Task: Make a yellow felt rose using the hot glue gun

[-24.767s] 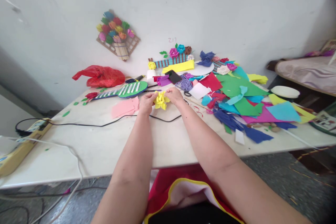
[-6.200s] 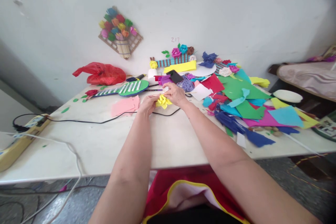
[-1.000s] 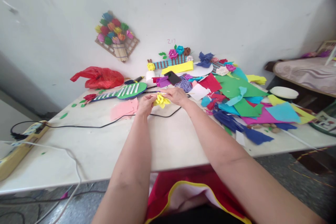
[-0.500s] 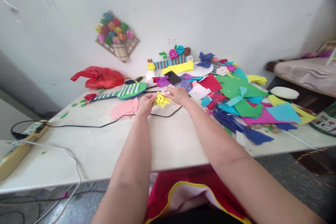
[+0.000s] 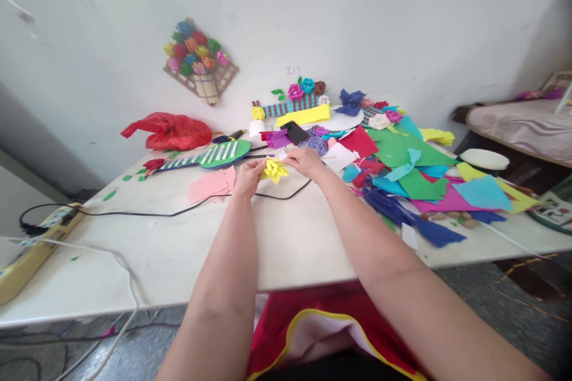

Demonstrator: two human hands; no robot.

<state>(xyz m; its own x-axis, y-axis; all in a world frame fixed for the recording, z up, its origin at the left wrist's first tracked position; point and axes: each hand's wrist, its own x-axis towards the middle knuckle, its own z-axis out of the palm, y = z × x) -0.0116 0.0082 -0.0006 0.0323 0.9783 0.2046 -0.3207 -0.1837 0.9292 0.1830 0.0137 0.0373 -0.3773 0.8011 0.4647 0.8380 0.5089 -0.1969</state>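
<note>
My left hand is closed on a yellow paper flower, pinching its left side above the table. My right hand is just to the right of the flower, thumb and fingers pressed together. Whatever lies between those fingertips is too small to make out. Behind my hands are a dark phone, purple paper and a tangle of purple cord. Pink paper sheets lie left of my left hand, and a black cable runs beneath both hands.
A green guitar-shaped craft and a red plastic bag lie at the back left. Coloured paper is heaped on the right. A power strip sits at the table's left edge. A flower craft hangs on the wall.
My right fingertips have drawn slightly right, away from the yellow flower, whose petals now show more fully. My left hand keeps its hold in nearly the same place.
</note>
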